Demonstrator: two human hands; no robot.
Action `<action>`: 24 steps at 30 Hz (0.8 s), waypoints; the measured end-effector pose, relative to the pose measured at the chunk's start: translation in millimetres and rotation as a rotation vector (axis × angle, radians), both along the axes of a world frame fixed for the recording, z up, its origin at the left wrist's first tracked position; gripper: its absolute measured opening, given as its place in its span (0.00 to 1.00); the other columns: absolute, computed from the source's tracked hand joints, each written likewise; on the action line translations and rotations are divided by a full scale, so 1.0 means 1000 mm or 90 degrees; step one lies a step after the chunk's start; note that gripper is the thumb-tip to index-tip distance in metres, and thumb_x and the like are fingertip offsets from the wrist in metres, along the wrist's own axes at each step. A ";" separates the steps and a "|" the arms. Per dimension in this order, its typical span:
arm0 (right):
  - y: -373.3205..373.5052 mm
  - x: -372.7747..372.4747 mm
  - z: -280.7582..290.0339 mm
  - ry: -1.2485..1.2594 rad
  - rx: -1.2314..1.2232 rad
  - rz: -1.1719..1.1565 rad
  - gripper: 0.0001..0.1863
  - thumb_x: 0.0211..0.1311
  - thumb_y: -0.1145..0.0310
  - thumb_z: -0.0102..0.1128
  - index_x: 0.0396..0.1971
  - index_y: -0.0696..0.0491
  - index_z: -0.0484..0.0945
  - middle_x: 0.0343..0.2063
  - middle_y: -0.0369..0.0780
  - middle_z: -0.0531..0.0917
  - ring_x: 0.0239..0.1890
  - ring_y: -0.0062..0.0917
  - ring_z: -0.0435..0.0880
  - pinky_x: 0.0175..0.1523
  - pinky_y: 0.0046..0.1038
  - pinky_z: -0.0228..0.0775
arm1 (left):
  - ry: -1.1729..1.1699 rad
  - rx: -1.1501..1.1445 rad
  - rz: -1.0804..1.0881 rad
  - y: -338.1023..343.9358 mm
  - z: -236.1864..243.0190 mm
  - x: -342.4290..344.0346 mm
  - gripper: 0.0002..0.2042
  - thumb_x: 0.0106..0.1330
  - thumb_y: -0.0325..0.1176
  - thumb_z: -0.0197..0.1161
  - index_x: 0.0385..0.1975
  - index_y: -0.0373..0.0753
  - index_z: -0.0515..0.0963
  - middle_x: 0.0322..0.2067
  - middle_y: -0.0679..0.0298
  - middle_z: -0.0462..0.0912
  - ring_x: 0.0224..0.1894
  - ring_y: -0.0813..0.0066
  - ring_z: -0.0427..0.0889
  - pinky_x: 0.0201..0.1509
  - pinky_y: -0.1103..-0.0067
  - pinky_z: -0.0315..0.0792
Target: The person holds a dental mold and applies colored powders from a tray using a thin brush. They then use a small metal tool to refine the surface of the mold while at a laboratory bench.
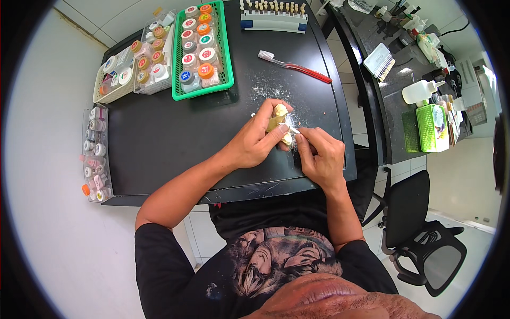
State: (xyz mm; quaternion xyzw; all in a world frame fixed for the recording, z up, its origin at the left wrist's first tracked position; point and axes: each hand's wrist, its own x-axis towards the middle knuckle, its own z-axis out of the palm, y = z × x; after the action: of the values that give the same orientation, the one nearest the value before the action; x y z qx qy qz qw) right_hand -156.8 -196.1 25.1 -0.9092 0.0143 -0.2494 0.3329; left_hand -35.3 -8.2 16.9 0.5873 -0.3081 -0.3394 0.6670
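My left hand [252,140] is closed around a pale yellow dental cast [280,111], with its fingers behind the cast and its thumb across the front. At the cast's right side, my right hand [323,156] pinches a small white piece [294,129] between thumb and forefinger; its exact kind is too small to make out. The tip of this piece is close to my left thumb and the cast; whether it touches the cast I cannot tell. White powder [270,91] lies scattered on the black table under and beyond both hands.
A red-handled toothbrush [303,69] lies beyond my hands, and a tooth shade guide [274,22] stands at the far edge. Green basket [229,80] of capped jars, further bins and a clear jar rack [108,175] line the left. A side counter [396,143] and chair [406,212] are right.
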 end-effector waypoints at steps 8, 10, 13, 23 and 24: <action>0.001 0.001 -0.001 -0.020 -0.013 -0.011 0.02 0.72 0.73 0.77 0.40 0.54 0.92 0.24 0.38 0.84 0.18 0.31 0.83 0.26 0.35 0.71 | 0.007 -0.001 0.019 -0.002 0.002 -0.001 0.14 0.90 0.30 0.58 0.69 0.38 0.68 0.50 0.63 0.77 0.47 0.79 0.84 0.48 0.75 0.87; 0.001 0.002 -0.002 -0.017 -0.003 -0.007 0.02 0.72 0.73 0.77 0.40 0.54 0.92 0.24 0.38 0.84 0.18 0.30 0.83 0.26 0.35 0.71 | 0.001 -0.004 0.024 -0.002 0.001 -0.002 0.15 0.90 0.30 0.58 0.70 0.38 0.68 0.50 0.64 0.77 0.46 0.78 0.84 0.49 0.75 0.87; 0.000 0.001 -0.003 -0.009 0.009 0.001 0.02 0.72 0.72 0.76 0.40 0.54 0.92 0.23 0.38 0.84 0.18 0.30 0.83 0.25 0.35 0.71 | -0.011 -0.010 0.024 -0.001 0.001 -0.003 0.17 0.89 0.29 0.58 0.71 0.38 0.67 0.50 0.64 0.77 0.46 0.78 0.83 0.50 0.75 0.86; 0.000 0.001 -0.003 -0.006 0.009 0.005 0.02 0.73 0.72 0.77 0.40 0.53 0.92 0.23 0.37 0.84 0.18 0.30 0.84 0.25 0.35 0.71 | -0.004 -0.002 0.015 -0.001 0.000 -0.002 0.17 0.89 0.30 0.59 0.71 0.38 0.67 0.49 0.63 0.77 0.45 0.78 0.84 0.49 0.75 0.85; 0.000 0.001 -0.003 -0.006 0.009 0.005 0.02 0.73 0.72 0.77 0.40 0.53 0.92 0.23 0.37 0.84 0.18 0.30 0.84 0.25 0.35 0.71 | -0.001 0.001 0.017 -0.001 0.000 -0.002 0.16 0.89 0.30 0.59 0.70 0.38 0.67 0.48 0.64 0.77 0.44 0.78 0.84 0.48 0.76 0.85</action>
State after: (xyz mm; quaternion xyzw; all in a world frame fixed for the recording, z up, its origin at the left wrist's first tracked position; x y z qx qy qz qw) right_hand -155.3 -196.3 21.9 -0.9056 0.0108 -0.2522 0.3408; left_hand -36.9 -9.4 17.2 0.5921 -0.3003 -0.3302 0.6710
